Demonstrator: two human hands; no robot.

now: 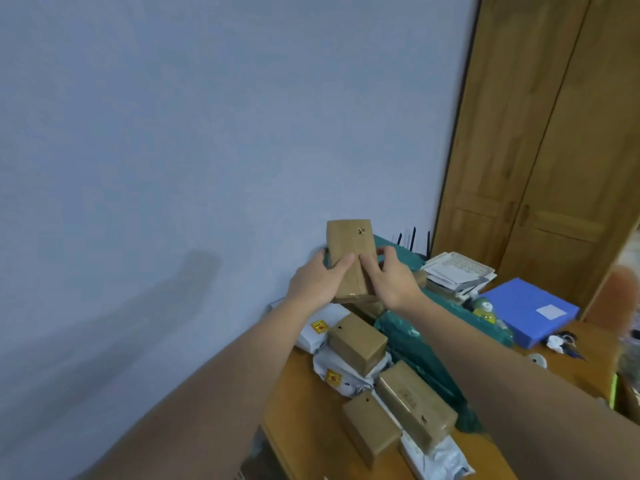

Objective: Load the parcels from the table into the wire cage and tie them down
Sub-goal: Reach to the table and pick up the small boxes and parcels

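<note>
- The fingers (341,266) of the left hand (317,282) are curled round the left edge of a brown paper-wrapped parcel (349,251), with the thumb laid flat across its front face
- The fingers (369,268) of the right hand (393,280) are curled round the right edge of the same parcel, thumb on the front and one fingertip seen near the right edge
- The parcel is held upright between both hands, raised above the pile and in front of the pale wall (207,133); a small dark mark is seen near its top right corner
- Below the hands, three more brown boxes (356,341) are stacked among white poly mailers (341,377) bearing yellow stickers, on the wooden surface (304,410)
- Green poly bags (426,362) are heaped just beside and behind the boxes, touching them
- Further right on the surface, a blue folder (530,310) with a white label is seen lying flat, with a stack of papers (457,271) behind it and a yellow-green bottle (485,310) between folder and bags
- Black antenna tips (412,239) are seen behind the pile, against the wall
- A wooden door (540,133) stands at the right of the room
</note>
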